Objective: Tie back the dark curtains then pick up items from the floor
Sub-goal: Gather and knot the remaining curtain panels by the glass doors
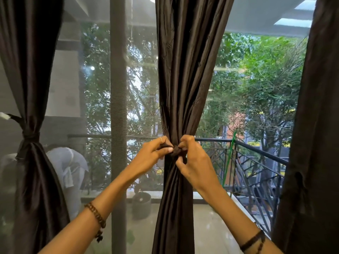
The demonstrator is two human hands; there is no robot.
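- Three dark curtains hang at the window: the middle curtain (183, 79) straight ahead, the left curtain (29, 88) at the frame's left edge, the right curtain (315, 125) at the far right.
- Middle curtain is gathered into a narrow waist at about railing height, cinched by a dark tie (177, 150) bunched into a knot at its front.
- Left hand (156, 153) pinches the tie from the left, thumb and curled fingers pressed on the fabric (a ring shows on one finger).
- Right hand (192, 158) grips the knot from the right, fingers curled tight around it; both hands touch the tie and nearly meet.
- Left curtain is already bound at its waist by its own dark band (30, 134).
- Right curtain hangs loose, ungathered.
- Beaded bracelet (95, 215) on the left wrist; dark cord bracelets (254, 241) on the right.
- Outside the glass: black metal railing (256, 153), green trees (256, 79), a dark pot (141, 204) on the balcony floor.
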